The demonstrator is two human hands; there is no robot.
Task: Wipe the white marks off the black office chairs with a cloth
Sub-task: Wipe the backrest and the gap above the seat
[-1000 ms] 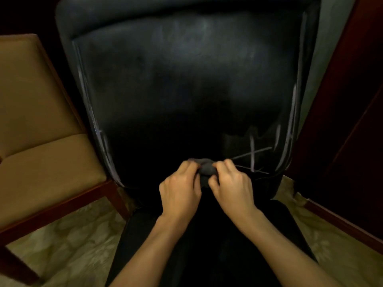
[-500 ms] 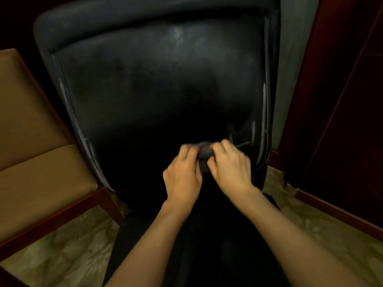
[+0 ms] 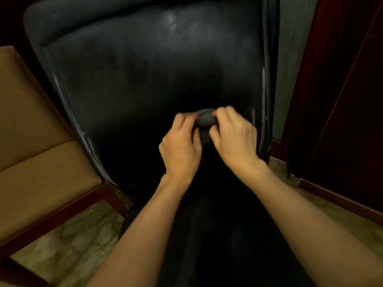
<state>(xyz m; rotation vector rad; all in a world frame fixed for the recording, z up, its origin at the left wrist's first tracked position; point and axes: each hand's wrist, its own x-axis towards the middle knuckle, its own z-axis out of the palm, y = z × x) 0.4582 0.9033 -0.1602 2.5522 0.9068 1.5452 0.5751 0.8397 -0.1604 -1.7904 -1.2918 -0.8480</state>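
Observation:
A black office chair (image 3: 145,69) fills the middle of the view, its backrest facing me. Faint whitish smears show near the top of the backrest (image 3: 172,19), and pale streaks run along its right edge (image 3: 263,83). A small dark grey cloth (image 3: 206,121) is bunched low on the backrest. My left hand (image 3: 180,146) and my right hand (image 3: 234,137) both pinch the cloth from either side. The white cross marks seen earlier are hidden behind my right hand or out of sight.
A tan upholstered chair with a red-brown wooden frame (image 3: 37,162) stands close on the left. Dark red wooden panelling (image 3: 342,100) rises on the right with a skirting board at its foot. Patterned beige floor (image 3: 68,245) shows below.
The view has shifted, so the chair now sits further right in the frame. The white cross marks at the lower right of the backrest are no longer visible. Both hands stay on the cloth.

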